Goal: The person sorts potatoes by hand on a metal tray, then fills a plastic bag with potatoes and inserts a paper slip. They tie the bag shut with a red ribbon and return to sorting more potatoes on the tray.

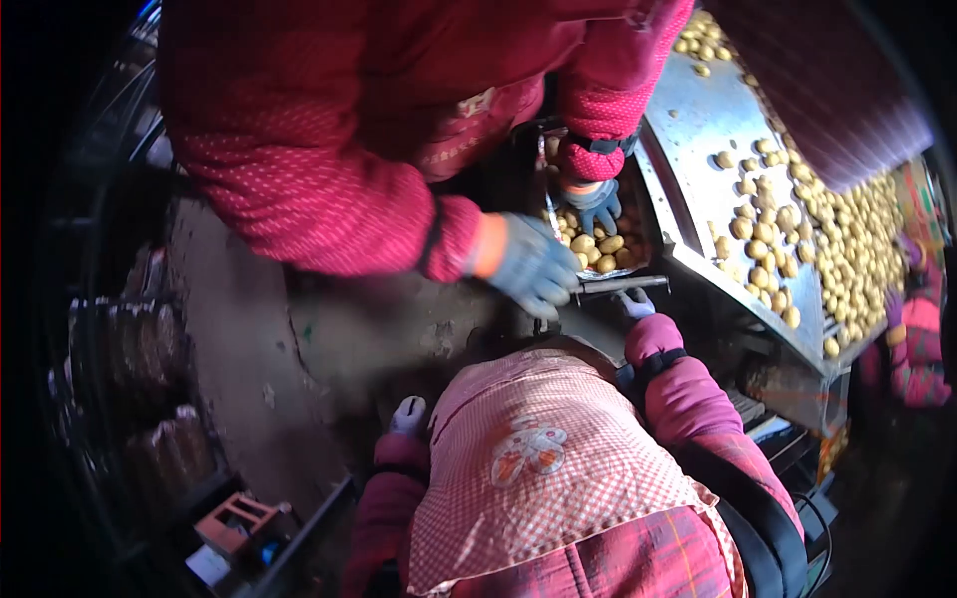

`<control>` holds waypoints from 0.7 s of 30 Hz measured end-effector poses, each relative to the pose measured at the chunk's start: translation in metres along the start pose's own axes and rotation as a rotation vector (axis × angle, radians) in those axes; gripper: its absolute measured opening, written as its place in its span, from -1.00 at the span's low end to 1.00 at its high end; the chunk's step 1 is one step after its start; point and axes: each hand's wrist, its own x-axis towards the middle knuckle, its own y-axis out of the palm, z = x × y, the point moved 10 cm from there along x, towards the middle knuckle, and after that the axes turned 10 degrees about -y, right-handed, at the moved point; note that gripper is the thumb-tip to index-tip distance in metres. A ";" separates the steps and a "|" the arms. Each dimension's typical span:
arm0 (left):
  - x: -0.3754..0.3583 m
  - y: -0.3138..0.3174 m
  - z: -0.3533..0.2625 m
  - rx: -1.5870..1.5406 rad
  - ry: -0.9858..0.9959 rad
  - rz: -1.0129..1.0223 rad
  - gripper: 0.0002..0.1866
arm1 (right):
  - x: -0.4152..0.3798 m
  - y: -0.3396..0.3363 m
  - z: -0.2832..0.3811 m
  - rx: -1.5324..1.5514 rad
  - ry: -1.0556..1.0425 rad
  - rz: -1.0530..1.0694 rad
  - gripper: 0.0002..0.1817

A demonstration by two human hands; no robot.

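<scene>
Left hand (407, 416) and right hand (636, 303) are showing too small to tell their grip. A co-worker's glove (598, 206) is covering potatoes (608, 244).

This looks like a potato work shed: lots of potatoes (760, 250) lie on a big metal table (688, 100), with blue work gloves (528, 267) and a checked apron (588, 498) nearby.

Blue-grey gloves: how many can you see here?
2, both worn by the person opposite. One glove is left of the box in the picture; the other glove reaches into it, at the potatoes. Others may be hidden.
</scene>
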 end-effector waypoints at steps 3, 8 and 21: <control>0.031 -0.016 -0.023 0.079 0.117 -0.015 -0.57 | -0.053 -0.009 0.081 -0.117 -0.074 -0.100 -0.56; 0.055 -0.068 -0.041 0.111 0.166 -0.073 -0.58 | -0.107 -0.010 0.140 -0.136 -0.210 -0.292 -0.68; 0.123 -0.077 -0.029 0.226 0.263 0.021 -0.60 | -0.143 0.039 0.296 -0.746 -0.541 -0.370 -0.56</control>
